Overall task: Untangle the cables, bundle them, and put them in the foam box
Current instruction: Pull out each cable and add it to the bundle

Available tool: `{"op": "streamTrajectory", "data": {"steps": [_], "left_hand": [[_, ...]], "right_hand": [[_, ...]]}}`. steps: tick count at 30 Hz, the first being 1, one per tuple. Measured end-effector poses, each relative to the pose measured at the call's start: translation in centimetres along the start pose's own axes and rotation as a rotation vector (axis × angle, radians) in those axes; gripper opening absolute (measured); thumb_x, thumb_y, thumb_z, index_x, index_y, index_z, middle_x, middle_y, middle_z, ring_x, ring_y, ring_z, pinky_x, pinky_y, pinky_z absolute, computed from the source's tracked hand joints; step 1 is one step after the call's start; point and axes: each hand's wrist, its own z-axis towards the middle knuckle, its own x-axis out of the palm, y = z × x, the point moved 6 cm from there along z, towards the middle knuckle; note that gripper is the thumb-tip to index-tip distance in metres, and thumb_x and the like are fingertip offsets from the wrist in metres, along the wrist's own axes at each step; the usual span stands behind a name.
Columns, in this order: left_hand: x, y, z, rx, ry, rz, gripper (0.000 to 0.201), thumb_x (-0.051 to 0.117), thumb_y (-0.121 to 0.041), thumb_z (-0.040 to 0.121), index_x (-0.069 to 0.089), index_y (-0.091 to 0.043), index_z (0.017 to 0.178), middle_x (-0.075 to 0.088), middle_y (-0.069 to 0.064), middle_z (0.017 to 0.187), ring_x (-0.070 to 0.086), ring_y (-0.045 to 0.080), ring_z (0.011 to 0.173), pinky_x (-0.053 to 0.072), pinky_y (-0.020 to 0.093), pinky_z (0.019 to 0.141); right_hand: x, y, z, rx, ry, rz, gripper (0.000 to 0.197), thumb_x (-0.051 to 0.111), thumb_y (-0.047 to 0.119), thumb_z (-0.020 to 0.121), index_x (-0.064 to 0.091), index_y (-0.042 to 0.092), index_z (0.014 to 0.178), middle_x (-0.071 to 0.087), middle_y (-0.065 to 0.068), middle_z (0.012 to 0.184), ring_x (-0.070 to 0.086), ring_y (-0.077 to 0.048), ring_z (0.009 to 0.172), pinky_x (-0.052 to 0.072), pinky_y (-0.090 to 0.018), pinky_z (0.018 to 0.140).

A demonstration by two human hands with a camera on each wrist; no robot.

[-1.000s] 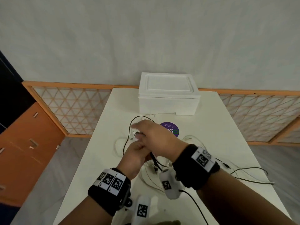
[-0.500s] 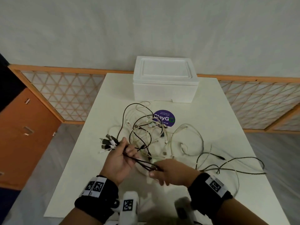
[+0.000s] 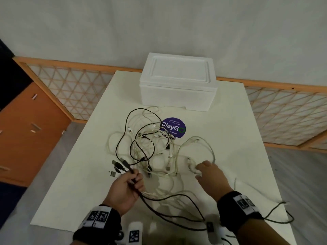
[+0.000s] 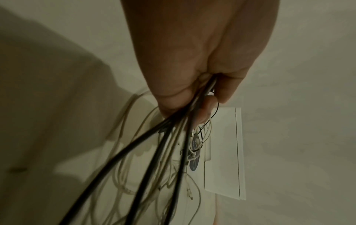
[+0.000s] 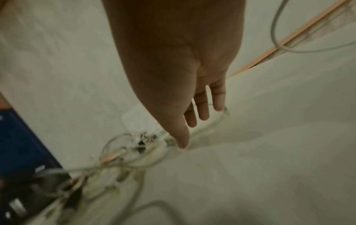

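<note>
A tangle of black and white cables (image 3: 150, 149) lies in the middle of the white table (image 3: 238, 138). My left hand (image 3: 129, 183) grips a bunch of cable ends (image 3: 122, 166), plugs sticking out to the upper left; the same fist holds several black and white cables (image 4: 173, 137) in the left wrist view. My right hand (image 3: 207, 172) reaches over a loop of white cable (image 3: 194, 144), fingers (image 5: 204, 109) straight, tips at the cable (image 5: 212, 126). The white foam box (image 3: 178, 82) stands shut at the table's far edge.
A round purple ClayGo sticker (image 3: 174, 128) lies in front of the box. A black cable (image 3: 276, 211) trails off at the right near edge. An orange lattice rail (image 3: 70, 80) and an orange cabinet (image 3: 23, 129) flank the table.
My right hand has let go of the strands near my left hand and moved right and away onto the white loop. My left hand still holds the bunch of ends.
</note>
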Motion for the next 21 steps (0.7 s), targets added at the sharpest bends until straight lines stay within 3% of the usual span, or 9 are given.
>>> {"op": "streamTrajectory", "data": {"steps": [2, 3, 5, 7, 10, 13, 17, 19, 21], "left_hand": [[0.6, 0.3, 0.1, 0.017, -0.031, 0.04, 0.004, 0.049, -0.006, 0.077, 0.051, -0.008, 0.08, 0.049, 0.006, 0.066, 0.046, 0.015, 0.048, 0.041, 0.024, 0.045], [0.7, 0.4, 0.2, 0.027, -0.054, 0.04, 0.012, 0.043, -0.004, 0.084, 0.055, -0.007, 0.082, 0.054, 0.006, 0.068, 0.052, 0.015, 0.051, 0.046, 0.024, 0.047], [1.3, 0.6, 0.2, 0.032, -0.068, 0.013, 0.025, 0.04, -0.009, 0.096, 0.063, -0.008, 0.086, 0.062, 0.006, 0.072, 0.063, 0.017, 0.06, 0.057, 0.03, 0.057], [1.9, 0.4, 0.1, 0.044, -0.043, 0.045, 0.025, 0.043, -0.018, 0.098, 0.064, -0.013, 0.087, 0.064, 0.006, 0.074, 0.067, 0.022, 0.068, 0.058, 0.04, 0.066], [2.7, 0.1, 0.1, 0.075, -0.024, 0.098, 0.019, 0.046, -0.021, 0.096, 0.059, -0.018, 0.083, 0.055, 0.003, 0.066, 0.054, 0.017, 0.056, 0.052, 0.034, 0.059], [3.8, -0.5, 0.1, 0.125, -0.008, 0.176, 0.027, 0.043, -0.024, 0.099, 0.049, -0.019, 0.073, 0.035, -0.003, 0.056, 0.029, 0.009, 0.045, 0.032, 0.023, 0.048], [4.6, -1.3, 0.3, 0.145, 0.02, 0.25, 0.032, 0.058, -0.037, 0.084, 0.042, -0.019, 0.064, 0.027, -0.004, 0.054, 0.022, 0.008, 0.043, 0.026, 0.023, 0.045], [4.8, -1.5, 0.4, 0.144, 0.095, 0.217, 0.042, 0.073, -0.045, 0.072, 0.041, -0.019, 0.065, 0.031, -0.003, 0.055, 0.024, 0.007, 0.042, 0.027, 0.021, 0.044], [5.5, -1.7, 0.3, 0.15, 0.2, 0.185, 0.05, 0.091, -0.04, 0.053, 0.049, -0.017, 0.067, 0.04, -0.002, 0.058, 0.029, 0.007, 0.041, 0.031, 0.021, 0.044]], "right_hand": [[0.3, 0.2, 0.9, -0.03, 0.004, -0.133, 0.022, 0.049, 0.031, 0.093, 0.061, 0.018, 0.106, 0.058, -0.003, 0.109, 0.056, -0.026, 0.101, 0.039, -0.033, 0.073], [0.4, 0.2, 1.1, -0.035, 0.006, -0.148, 0.02, 0.046, 0.031, 0.094, 0.06, 0.018, 0.101, 0.059, -0.002, 0.105, 0.057, -0.026, 0.098, 0.036, -0.032, 0.071], [-0.3, 0.2, 1.1, -0.015, -0.01, -0.011, 0.015, 0.044, 0.032, 0.095, 0.054, 0.021, 0.091, 0.061, 0.0, 0.093, 0.058, -0.023, 0.084, 0.036, -0.031, 0.066], [-2.0, 0.6, 0.9, -0.006, -0.03, 0.241, 0.013, 0.047, 0.029, 0.095, 0.047, 0.022, 0.085, 0.062, 0.005, 0.082, 0.057, -0.02, 0.075, 0.04, -0.031, 0.063], [-5.6, 2.8, 0.5, -0.089, -0.06, 0.505, 0.01, 0.049, 0.022, 0.094, 0.049, 0.02, 0.085, 0.066, 0.008, 0.076, 0.062, -0.011, 0.07, 0.048, -0.03, 0.068], [-8.5, 5.9, 0.0, -0.188, -0.081, 0.61, 0.01, 0.051, 0.019, 0.094, 0.049, 0.023, 0.085, 0.067, 0.006, 0.074, 0.062, -0.006, 0.065, 0.047, -0.022, 0.066], [-9.9, 10.2, -1.1, -0.288, -0.012, 0.613, 0.017, 0.053, 0.019, 0.093, 0.044, 0.03, 0.083, 0.066, 0.008, 0.073, 0.06, -0.005, 0.065, 0.047, -0.02, 0.066], [-10.0, 12.2, -1.5, -0.338, 0.019, 0.538, 0.011, 0.054, 0.022, 0.092, 0.047, 0.029, 0.089, 0.065, 0.009, 0.075, 0.061, -0.009, 0.07, 0.049, -0.026, 0.069], [-9.8, 14.3, -1.9, -0.393, 0.03, 0.416, 0.007, 0.053, 0.026, 0.091, 0.051, 0.027, 0.098, 0.067, 0.007, 0.085, 0.063, -0.015, 0.081, 0.05, -0.031, 0.074]]}}
